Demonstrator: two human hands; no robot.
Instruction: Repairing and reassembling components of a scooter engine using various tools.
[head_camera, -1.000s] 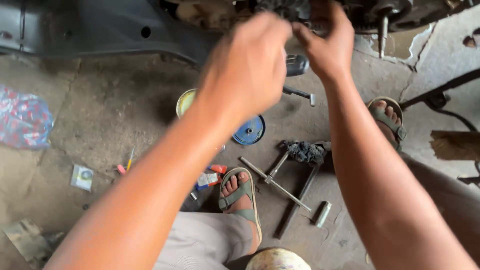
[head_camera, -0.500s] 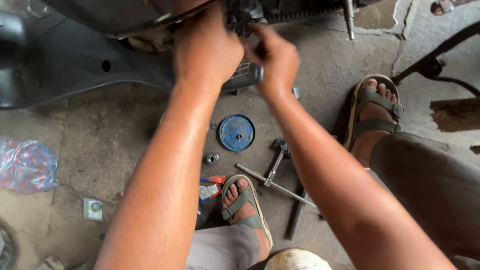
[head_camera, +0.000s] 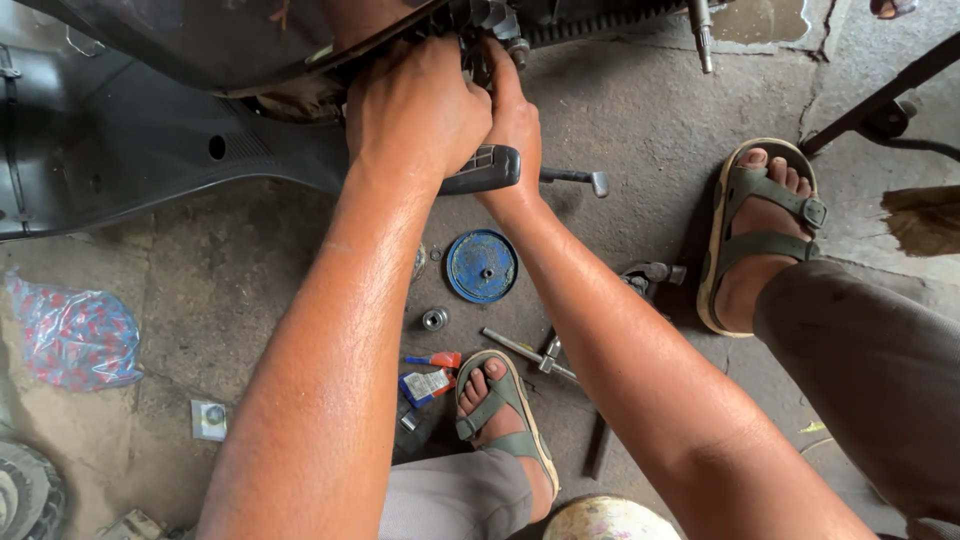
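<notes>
- Scooter underside (head_camera: 300, 60), its dark engine parts up at the top of my view, was where both my hands worked, above a black plastic body panel (head_camera: 120, 170) that swept across the left.
- My left hand (head_camera: 415, 115) was curled with the fingers bent and the knuckles toward me, pressed against the metal parts; I could not tell what, if anything, the fingers pinched, since they were hidden behind the back of the hand.
- My right hand (head_camera: 515, 120) sat just beside it, touching it, fingers reaching up into the same spot; whether it gripped anything was hidden too.
- Below the hands a black foot peg (head_camera: 490, 168) stuck out, with a thin metal rod (head_camera: 575, 178) beyond it to the right.
- On the concrete floor (head_camera: 640, 110) between my forearms lay a round blue disc (head_camera: 482, 266), and near it a small metal bearing (head_camera: 434, 319).
- Closer to me were a red-and-blue tube (head_camera: 432, 360), a small packet (head_camera: 427, 385) and a cross-shaped wrench (head_camera: 545, 358), all just beside my left foot in its green sandal (head_camera: 500, 420).
- My right foot (head_camera: 760, 235), in a matching sandal, rested well apart to the right.
- A crumpled patterned plastic bag (head_camera: 70, 335) lay at the far left, with a small square packet (head_camera: 209, 420) nearer the middle.
</notes>
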